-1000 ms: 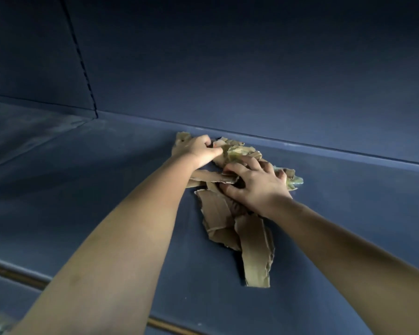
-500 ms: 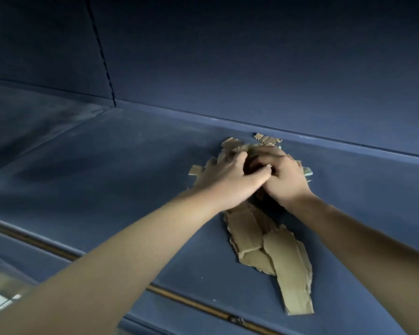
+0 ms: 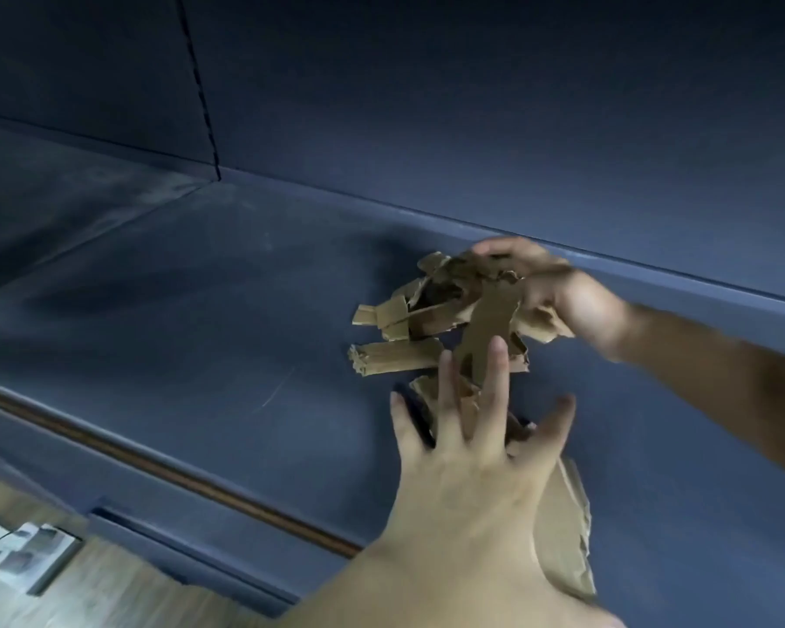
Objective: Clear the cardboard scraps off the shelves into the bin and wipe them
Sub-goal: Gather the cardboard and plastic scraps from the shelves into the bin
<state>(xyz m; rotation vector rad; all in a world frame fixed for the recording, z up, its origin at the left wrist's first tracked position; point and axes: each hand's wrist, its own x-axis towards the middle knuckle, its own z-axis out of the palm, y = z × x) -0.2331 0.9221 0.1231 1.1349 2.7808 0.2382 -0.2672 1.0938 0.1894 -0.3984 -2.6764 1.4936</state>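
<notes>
I see the right hand [image 3: 563,296] grasping a bundle of cardboard scraps [image 3: 427,319], just beyond the left hand [image 3: 467,482]. The left hand is released, fingers spread straight, over a torn strip [image 3: 567,537] lying on the shelf [image 3: 200,310].

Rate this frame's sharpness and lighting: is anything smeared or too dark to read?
Head view: dim bluish light, the back panel nearly black on top. Head view: the right hand and left hand are motion-smeared, the cardboard scraps fairly legible, the floor at lower left streaked.
</notes>
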